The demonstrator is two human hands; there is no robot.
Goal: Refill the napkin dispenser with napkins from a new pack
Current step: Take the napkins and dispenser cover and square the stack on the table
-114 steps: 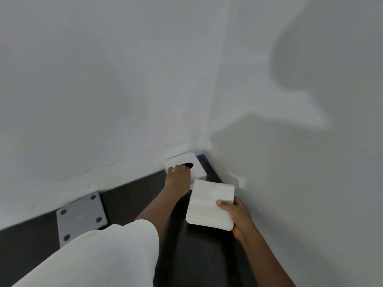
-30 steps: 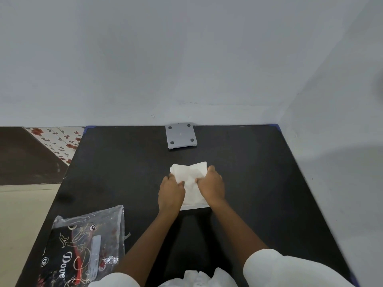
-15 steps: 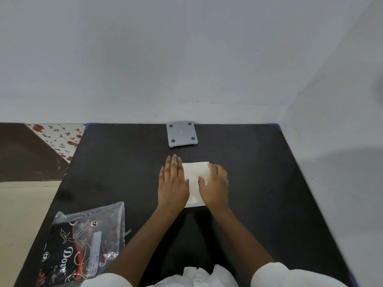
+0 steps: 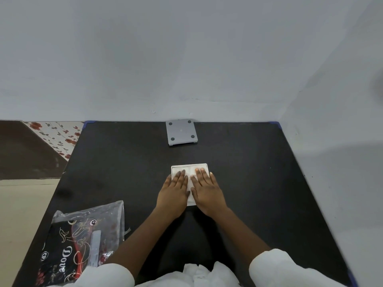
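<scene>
A white square napkin dispenser (image 4: 206, 165) lies in the middle of the black table (image 4: 255, 183) with its open side up. A stack of white napkins (image 4: 189, 170) sits inside its rim. My left hand (image 4: 173, 193) and my right hand (image 4: 207, 193) rest flat side by side on the napkins, palms down, fingers stretched forward, gripping nothing. They hide most of the stack. The dispenser's grey bottom plate (image 4: 181, 132), with dark feet at its corners, lies apart at the table's back edge.
The opened plastic napkin pack (image 4: 83, 241), clear with black print, lies at the front left of the table. Loose white napkins (image 4: 199, 272) sit at the near edge between my arms. Walls close off the back and the right; the floor drops away on the left.
Earlier my hands clutched the napkin stack from both sides. Now both hands lie flat on top of it, and a white rim shows around the stack.
</scene>
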